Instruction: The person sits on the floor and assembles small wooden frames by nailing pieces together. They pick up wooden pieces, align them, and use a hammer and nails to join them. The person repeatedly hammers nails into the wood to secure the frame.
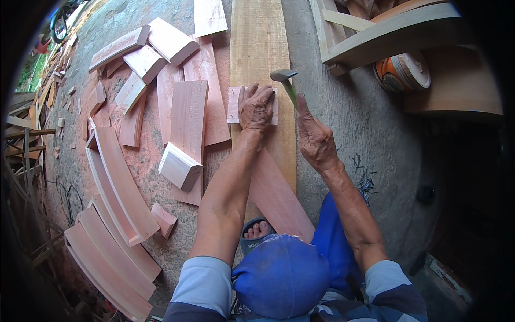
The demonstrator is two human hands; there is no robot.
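Note:
My left hand [254,112] presses down on a small pinkish wood board [234,105], fingers bent over it. Thin nails stick up near the board's left edge. It lies across a long yellowish plank [260,43] on the ground. Just to the right, my right hand [317,142] is closed around the green handle of a hammer [284,75]. The hammer's metal head is raised beside the board's far right corner. Whether my left fingertips also pinch a nail cannot be made out. An angled pinkish board [279,190] lies between my forearms.
Cut wood blocks and boards [188,112] lie heaped to the left, with curved wooden frames [115,188] nearer. Loose dark nails [366,180] are scattered right of my right forearm. At the far right are a wooden frame [394,35] and an orange-and-white bucket [401,72].

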